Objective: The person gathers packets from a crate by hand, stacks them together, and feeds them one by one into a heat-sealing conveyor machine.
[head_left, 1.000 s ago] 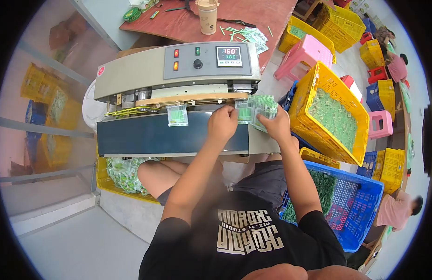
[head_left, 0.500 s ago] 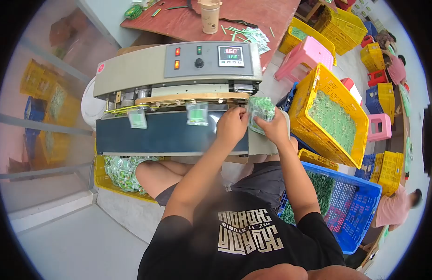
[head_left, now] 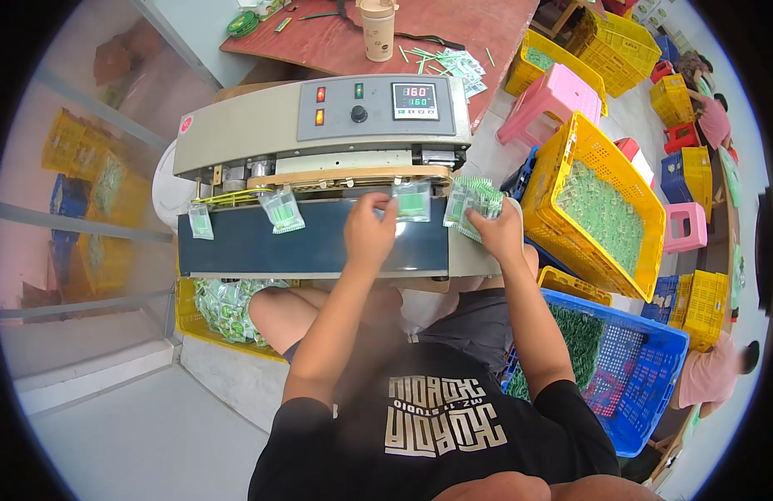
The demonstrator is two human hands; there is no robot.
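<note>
3 packets (head_left: 282, 210) with green contents hung in a row along the front of the machine (head_left: 245, 129), below its brown belt (head_left: 341, 179), from the left part of the frame to its centre. The left hand (head_left: 370, 232) was just beside the rightmost packet, fingers bent and blurred; I could not tell whether its grip pinched that packet's edge. The right hand (head_left: 499, 230), right of centre, pinched a stack of packets (head_left: 474, 200) between thumb and fingers, near the right end of the machine. Higher up, a display (head_left: 416, 100) showed 160 in red above 160 in green, with 2 lit switches (head_left: 320, 117) to the left.

At the top of the frame, a red counter (head_left: 478, 25) carried a lidded cup (head_left: 377, 33) and some green sticks (head_left: 420, 60). On the right, a yellow crate (head_left: 562, 230) held many green and pale pieces (head_left: 599, 217); below it, a blue crate (head_left: 658, 392) held dark green pieces (head_left: 570, 342). A pink stool (head_left: 562, 90) stood at the upper right. Left of the lower centre, another yellow crate (head_left: 184, 309) held a heap of packets (head_left: 232, 309), partly hidden by the knee.
</note>
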